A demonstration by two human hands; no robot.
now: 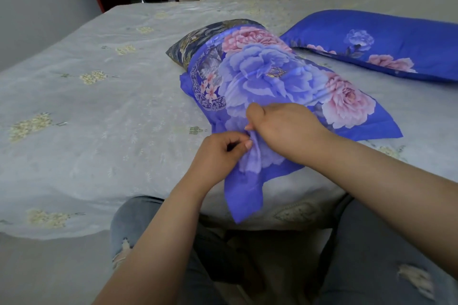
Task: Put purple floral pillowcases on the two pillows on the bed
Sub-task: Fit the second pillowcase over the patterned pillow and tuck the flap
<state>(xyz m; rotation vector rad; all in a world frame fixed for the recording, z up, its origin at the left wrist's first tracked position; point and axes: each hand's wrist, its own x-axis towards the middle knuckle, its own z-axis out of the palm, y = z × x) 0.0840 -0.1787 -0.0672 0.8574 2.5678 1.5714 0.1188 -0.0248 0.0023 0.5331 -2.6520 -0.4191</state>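
Note:
A purple floral pillowcase (267,77) lies across the middle of the bed, drawn partway over a dark patterned pillow (198,39) whose far end sticks out. Its near end hangs over the bed's edge. My left hand (220,153) pinches a fold of this cloth near the front. My right hand (285,126) grips the same bunched cloth just to the right, its fingers tucked under. A second pillow in a purple floral pillowcase (386,42) lies flat at the right.
The bed (86,96) wears a pale grey sheet with small yellow flower prints. My knees in torn jeans press against its front edge. A doorway and a low cream shelf stand beyond the far side.

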